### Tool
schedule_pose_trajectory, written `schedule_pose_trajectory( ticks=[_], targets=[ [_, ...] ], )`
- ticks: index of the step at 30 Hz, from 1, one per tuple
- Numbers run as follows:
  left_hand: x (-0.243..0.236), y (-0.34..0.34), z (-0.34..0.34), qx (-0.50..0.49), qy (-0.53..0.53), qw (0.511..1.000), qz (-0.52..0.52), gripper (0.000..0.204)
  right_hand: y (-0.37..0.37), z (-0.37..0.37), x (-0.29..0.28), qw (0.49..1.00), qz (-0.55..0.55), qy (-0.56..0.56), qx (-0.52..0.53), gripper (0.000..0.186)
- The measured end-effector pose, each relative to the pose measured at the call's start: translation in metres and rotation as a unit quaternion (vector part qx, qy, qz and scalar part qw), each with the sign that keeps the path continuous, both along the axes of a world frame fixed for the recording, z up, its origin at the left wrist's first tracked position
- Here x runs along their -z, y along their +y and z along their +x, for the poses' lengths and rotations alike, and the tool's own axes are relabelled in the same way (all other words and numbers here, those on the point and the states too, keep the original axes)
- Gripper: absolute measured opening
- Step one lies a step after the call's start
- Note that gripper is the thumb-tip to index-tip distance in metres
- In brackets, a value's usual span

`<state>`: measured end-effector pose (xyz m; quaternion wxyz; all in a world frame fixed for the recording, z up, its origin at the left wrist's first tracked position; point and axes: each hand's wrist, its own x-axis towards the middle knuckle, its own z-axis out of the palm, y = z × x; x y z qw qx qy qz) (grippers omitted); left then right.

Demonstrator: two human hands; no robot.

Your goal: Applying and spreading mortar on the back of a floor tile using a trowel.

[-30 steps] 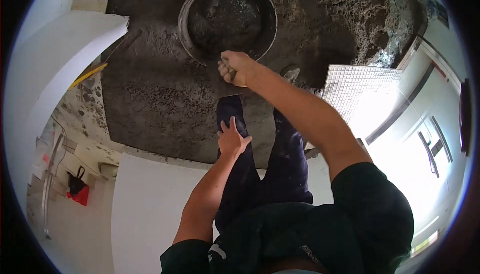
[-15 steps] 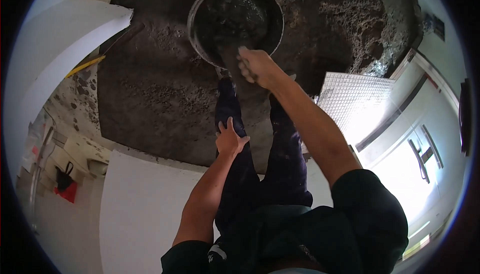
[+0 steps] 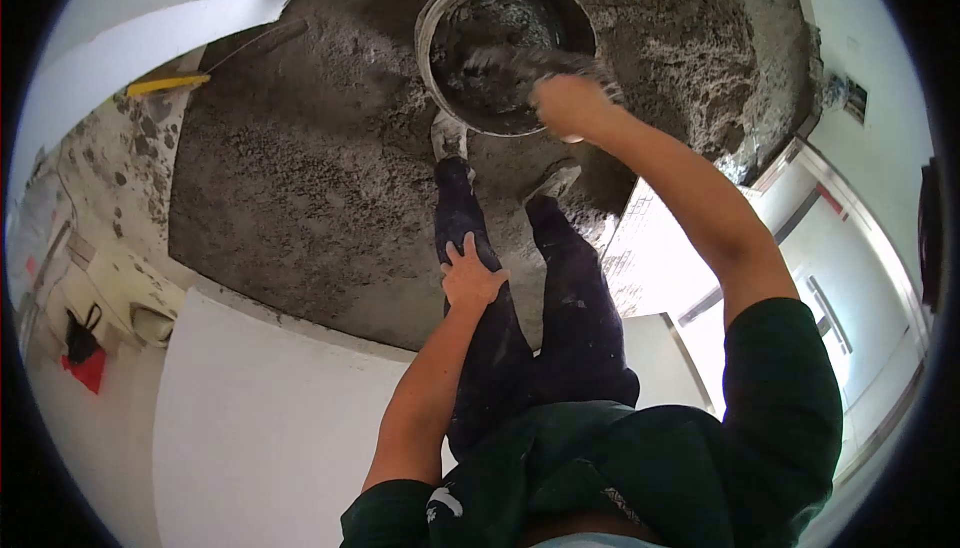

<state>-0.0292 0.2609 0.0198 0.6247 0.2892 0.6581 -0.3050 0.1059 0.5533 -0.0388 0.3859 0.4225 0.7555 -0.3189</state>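
A round bucket (image 3: 425,43) with a mortar-crusted rim stands on the rough floor in front of my feet. Wet grey mortar (image 3: 500,20) fills part of it. My right hand (image 3: 575,108) is closed at the bucket's near right rim. It grips a mortar-coated trowel (image 3: 515,61), smeared by motion, whose blade lies across the bucket's opening. The handle is mostly hidden in my fist. My left hand (image 3: 473,276) rests on my left leg near the knee, fingers spread, holding nothing.
Rough grey mortar covers the floor (image 3: 300,168). White tiles (image 3: 650,248) stand to the right, in glare. A yellow-handled tool (image 3: 168,85) lies at the left beside a curved white panel (image 3: 200,8). Behind me is a white surface (image 3: 270,418); a red and black bag (image 3: 85,353) sits far left.
My right hand has moved right along the bucket's rim, and the trowel has swung up across the opening. My left hand stays on my leg. The view has shifted slightly.
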Motion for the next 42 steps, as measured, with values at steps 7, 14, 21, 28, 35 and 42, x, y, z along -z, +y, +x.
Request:
schedule_pose_trajectory(
  ticks=[7, 14, 21, 28, 35, 42],
  targets=[
    [0.010, 0.012, 0.017, -0.003, -0.018, 0.999, 0.030, 0.111, 0.019, -0.020, 0.032, 0.996, 0.040, -0.023, -0.082, 0.017],
    [0.004, 0.003, 0.002, -0.031, 0.006, 0.999, 0.036, 0.107, -0.082, 0.003, -0.032, 0.982, 0.151, 0.101, 0.042, 0.026],
    [0.004, -0.002, 0.002, -0.031, 0.004, 0.999, 0.036, 0.105, 0.033, 0.014, 0.013, 0.996, -0.007, -0.082, 0.046, 0.031],
    [0.007, 0.004, 0.012, -0.028, -0.012, 0.999, 0.038, 0.109, -0.007, -0.017, 0.039, 0.992, 0.040, -0.099, 0.066, 0.031],
    [0.006, 0.010, 0.000, -0.026, -0.006, 0.998, 0.058, 0.109, -0.056, 0.051, 0.016, 0.939, 0.070, 0.137, 0.309, 0.044],
    [0.000, 0.021, -0.003, 0.003, -0.017, 0.999, 0.027, 0.109, -0.017, 0.030, 0.047, 0.729, -0.294, 0.006, 0.618, 0.036]
  ],
)
